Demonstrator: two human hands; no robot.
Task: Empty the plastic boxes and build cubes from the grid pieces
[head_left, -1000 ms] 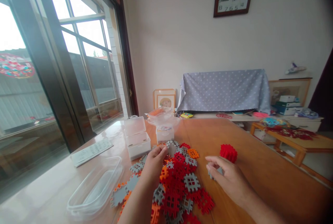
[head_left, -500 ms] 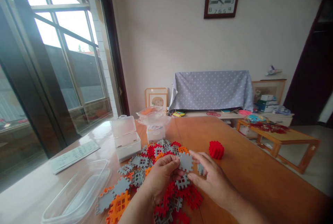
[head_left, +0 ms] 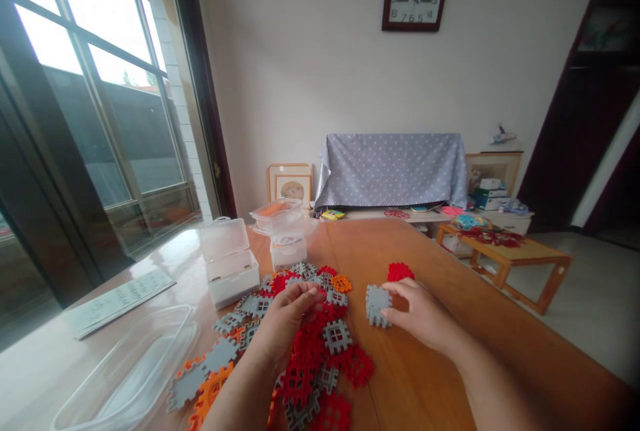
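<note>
My right hand [head_left: 417, 312] has thumb and fingers closed on the right edge of a square grey notched tile [head_left: 379, 297]. That tile sits on a small stack of grey tiles on the table, right of the main pile. Over the pile, my left hand [head_left: 293, 307] is curled, thumb against fingers, with no piece visible in it. Below and around it lie loose interlocking tiles: red ones [head_left: 357, 365], grey ones [head_left: 337, 336] and orange ones [head_left: 341, 283]. Just behind my right hand is a cluster of red tiles [head_left: 400, 271], partly hidden by the fingers.
To the left stand a clear plastic tub [head_left: 125, 371], a written sheet [head_left: 120, 301] and a white box with raised lid [head_left: 234, 277]. Farther back are a smaller white box [head_left: 289, 254] and a clear container with orange contents [head_left: 277, 212]. A low wooden table [head_left: 505, 251] stands beyond the right edge.
The grey tile has left my left hand and moved right onto the grey stack, held by my right hand. My left hand has shifted slightly left. The view has turned a little rightward.
</note>
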